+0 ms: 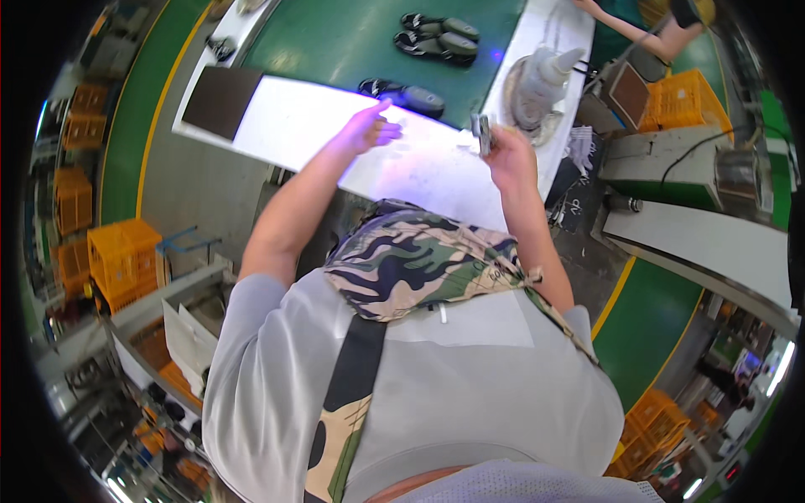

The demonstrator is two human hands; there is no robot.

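My left hand (371, 131) hovers over the white tabletop (285, 126), its fingers apart and nothing in them. Purple light falls on it and on the surface nearby. My right hand (509, 158) is closed around a small grey, metallic-looking block (480, 134), held up over the right part of the tabletop; its exact kind is unclear. Just beyond my hands, a dark shoe with a grey inside (402, 97) lies at the near edge of the green belt (335, 42). A pair of similar shoes (438, 39) sits farther back on the belt.
A white squeeze bottle (549, 74) stands on a round, crusted dish to the right. A dark brown board (222, 101) covers the tabletop's left end. Another person's arm (641, 35) reaches in at the far right. Orange crates (124, 256) stand at the left.
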